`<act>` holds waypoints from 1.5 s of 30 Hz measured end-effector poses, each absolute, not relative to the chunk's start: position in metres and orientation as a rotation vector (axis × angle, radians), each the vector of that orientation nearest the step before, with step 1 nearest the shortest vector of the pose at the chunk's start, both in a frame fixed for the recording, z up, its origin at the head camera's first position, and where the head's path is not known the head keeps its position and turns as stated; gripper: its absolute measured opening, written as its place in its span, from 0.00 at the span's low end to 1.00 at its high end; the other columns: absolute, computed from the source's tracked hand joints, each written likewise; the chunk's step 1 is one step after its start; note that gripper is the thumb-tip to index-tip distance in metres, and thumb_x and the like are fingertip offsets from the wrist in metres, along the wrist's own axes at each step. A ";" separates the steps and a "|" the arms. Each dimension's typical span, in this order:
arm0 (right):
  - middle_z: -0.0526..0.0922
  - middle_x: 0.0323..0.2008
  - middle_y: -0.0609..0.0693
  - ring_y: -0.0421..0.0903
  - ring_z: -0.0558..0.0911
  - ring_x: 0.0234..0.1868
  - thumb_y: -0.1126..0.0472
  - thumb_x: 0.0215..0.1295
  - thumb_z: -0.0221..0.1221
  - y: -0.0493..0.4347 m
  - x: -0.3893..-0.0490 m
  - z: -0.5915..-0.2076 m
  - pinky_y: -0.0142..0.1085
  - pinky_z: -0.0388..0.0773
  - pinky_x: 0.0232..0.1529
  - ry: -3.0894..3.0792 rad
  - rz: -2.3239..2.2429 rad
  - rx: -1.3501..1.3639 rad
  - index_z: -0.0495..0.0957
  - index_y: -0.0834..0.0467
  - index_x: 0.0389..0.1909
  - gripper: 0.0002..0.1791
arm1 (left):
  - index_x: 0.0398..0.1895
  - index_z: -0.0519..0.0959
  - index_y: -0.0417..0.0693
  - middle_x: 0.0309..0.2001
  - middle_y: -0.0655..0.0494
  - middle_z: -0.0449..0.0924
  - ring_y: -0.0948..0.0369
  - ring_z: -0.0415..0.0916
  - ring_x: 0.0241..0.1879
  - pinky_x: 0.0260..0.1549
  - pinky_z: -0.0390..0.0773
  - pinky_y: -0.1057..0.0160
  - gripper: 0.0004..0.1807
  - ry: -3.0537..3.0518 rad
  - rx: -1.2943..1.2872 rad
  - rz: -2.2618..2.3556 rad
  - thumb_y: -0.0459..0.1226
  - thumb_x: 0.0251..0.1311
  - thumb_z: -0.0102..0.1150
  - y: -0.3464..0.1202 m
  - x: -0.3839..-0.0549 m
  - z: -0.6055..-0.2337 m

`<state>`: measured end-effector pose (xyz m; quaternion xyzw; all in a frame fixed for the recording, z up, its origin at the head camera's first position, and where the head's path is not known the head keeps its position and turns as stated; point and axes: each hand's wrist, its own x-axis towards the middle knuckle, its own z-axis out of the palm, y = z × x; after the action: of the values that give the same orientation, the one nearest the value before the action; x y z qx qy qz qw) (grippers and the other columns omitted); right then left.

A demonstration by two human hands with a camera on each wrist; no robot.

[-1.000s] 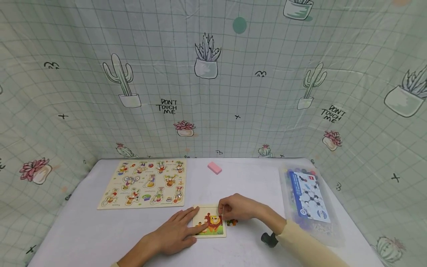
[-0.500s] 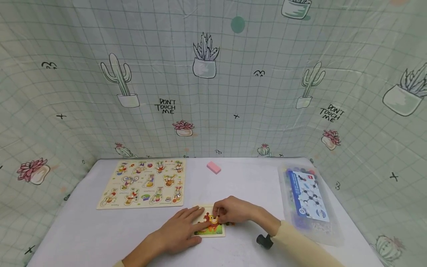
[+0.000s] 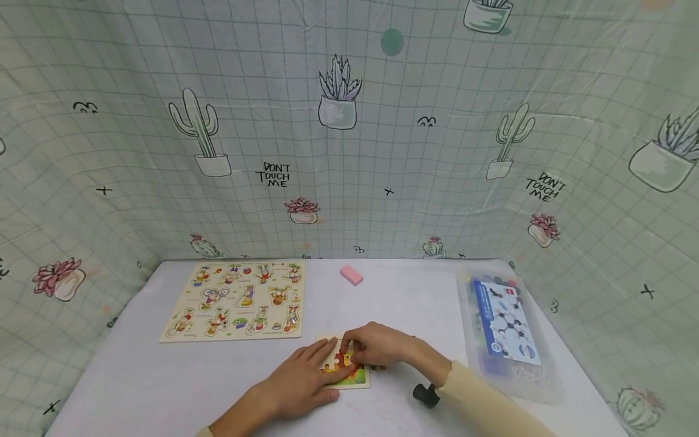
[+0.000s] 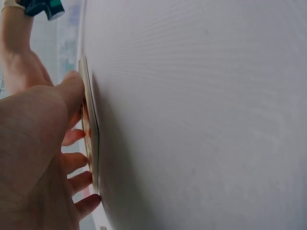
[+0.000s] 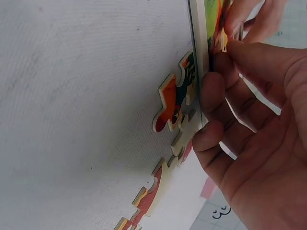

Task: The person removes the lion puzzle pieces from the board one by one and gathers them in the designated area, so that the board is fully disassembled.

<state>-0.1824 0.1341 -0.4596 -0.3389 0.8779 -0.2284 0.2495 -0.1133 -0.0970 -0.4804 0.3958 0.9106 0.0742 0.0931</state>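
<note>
A small square lion jigsaw board point(image 3: 357, 382) lies on the white table. My left hand point(image 3: 300, 385) rests flat across its left side with straight fingers; the left wrist view shows the thumb at the board's near edge point(image 4: 93, 129). Over the lion's head, my right hand point(image 3: 379, 345) has curled fingers, thumb and forefinger pinching a yellow puzzle piece point(image 5: 222, 40) mostly hidden by the fingertips. Its other fingers bend beside the board's rim point(image 5: 199, 33). Below them in the right wrist view lie a loose orange and dark puzzle piece point(image 5: 168, 98) and several more pieces point(image 5: 148, 199).
A larger wooden board with several picture figures point(image 3: 253, 315) lies at the back left. Behind the hands is a pink block point(image 3: 351, 275). A clear plastic box with a blue label point(image 3: 508, 325) stands on the right. A dark device point(image 3: 426, 396) sits at the right wrist.
My right hand has moved left from the board's right edge to over the lion's head. The left hand has slid slightly right along the board, staying on it.
</note>
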 end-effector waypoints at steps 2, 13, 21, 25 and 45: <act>0.77 0.24 0.38 0.35 0.72 0.14 0.61 0.71 0.60 0.133 -0.182 -0.459 0.28 0.72 0.16 2.403 -0.611 -0.912 0.81 0.48 0.50 0.10 | 0.76 0.60 0.79 0.80 0.46 0.46 0.46 0.49 0.77 0.67 0.62 0.41 0.27 2.704 1.182 0.233 0.60 0.75 0.40 -0.096 -0.113 -0.481; 0.77 0.28 0.38 0.35 0.74 0.17 0.59 0.73 0.58 0.131 -0.183 -0.460 0.28 0.73 0.21 2.426 -0.567 -0.930 0.80 0.49 0.61 0.18 | 0.76 0.60 0.80 0.80 0.46 0.45 0.45 0.48 0.77 0.67 0.63 0.40 0.28 2.697 1.153 0.224 0.60 0.74 0.41 -0.096 -0.112 -0.481; 0.81 0.37 0.38 0.34 0.72 0.14 0.60 0.75 0.54 0.130 -0.184 -0.460 0.28 0.73 0.18 2.426 -0.580 -0.945 0.82 0.50 0.57 0.15 | 0.77 0.58 0.77 0.80 0.44 0.47 0.44 0.48 0.77 0.67 0.63 0.40 0.29 2.695 1.176 0.236 0.58 0.75 0.41 -0.098 -0.112 -0.480; 0.82 0.37 0.39 0.35 0.72 0.14 0.62 0.75 0.53 0.129 -0.185 -0.459 0.28 0.72 0.17 2.420 -0.598 -0.943 0.83 0.52 0.55 0.15 | 0.77 0.59 0.77 0.80 0.44 0.48 0.44 0.49 0.77 0.66 0.63 0.40 0.28 2.701 1.187 0.230 0.58 0.75 0.42 -0.098 -0.112 -0.481; 0.84 0.49 0.43 0.34 0.77 0.44 0.62 0.75 0.53 0.126 -0.185 -0.457 0.39 0.76 0.59 2.462 -0.584 -0.929 0.83 0.53 0.53 0.13 | 0.77 0.56 0.79 0.80 0.46 0.47 0.46 0.48 0.78 0.67 0.64 0.43 0.29 2.693 1.170 0.157 0.59 0.74 0.42 -0.096 -0.113 -0.480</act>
<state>-0.1853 0.1260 -0.4575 -0.3361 0.8907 -0.2113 0.2214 -0.1125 -0.0956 -0.4796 0.3959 0.9112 0.0531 0.1006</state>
